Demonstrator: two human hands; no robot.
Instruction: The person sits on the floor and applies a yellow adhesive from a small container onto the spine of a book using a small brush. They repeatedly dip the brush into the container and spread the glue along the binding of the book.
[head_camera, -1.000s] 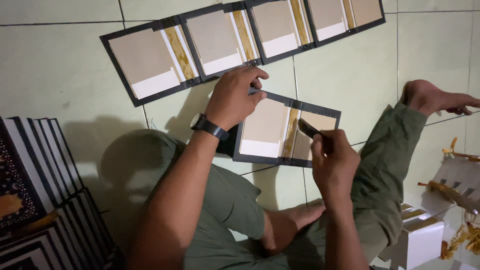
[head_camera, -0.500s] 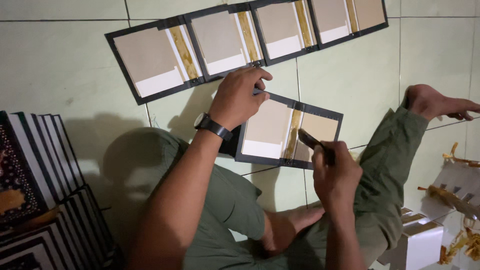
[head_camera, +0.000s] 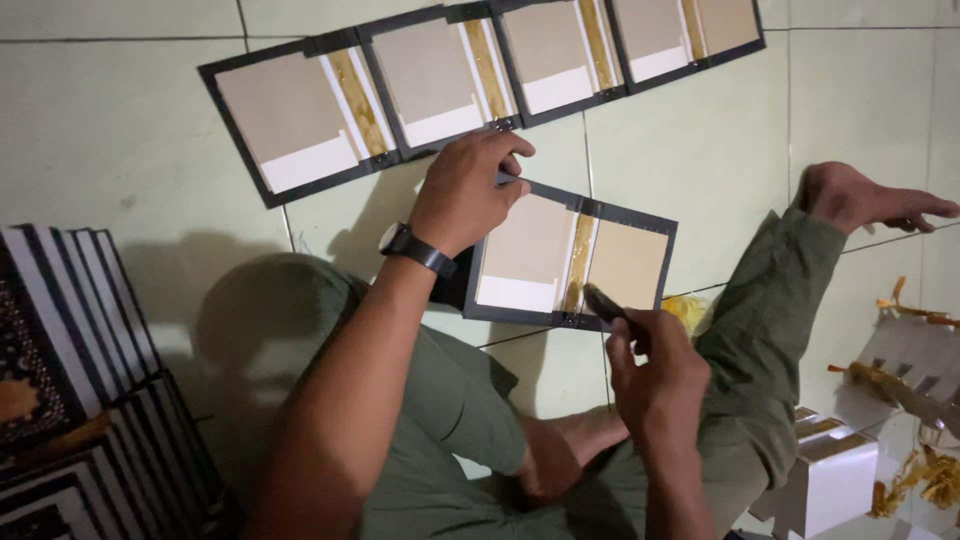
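- The opened cover board, black-edged with two tan panels and a yellowish strip down its middle, lies flat on the tiled floor, just in front of the seated person's crossed legs.
- The left hand presses down on the board's upper left corner, fingers curled over the edge; a black wristwatch sits on that wrist. What lies under its palm is hidden.
- The right hand is closed around a small dark tool whose tip touches the board's lower edge near the middle strip; the tool's kind is hard to make out.
- Beyond the board, a row of four like cover boards lies overlapping in a slanted line; the far right one is cut off by the frame's top.
- Left of the board, a stack of dark striped covers stands fanned out, its number unclear and its lower part cut off.
- Right of the board, one bare foot rests on the floor, and further right sit white box pieces with gold-yellow trimmings, partly out of frame.
- The floor is pale green tile with thin grout lines; the light is dim, with a strong shadow beside the person's knee.
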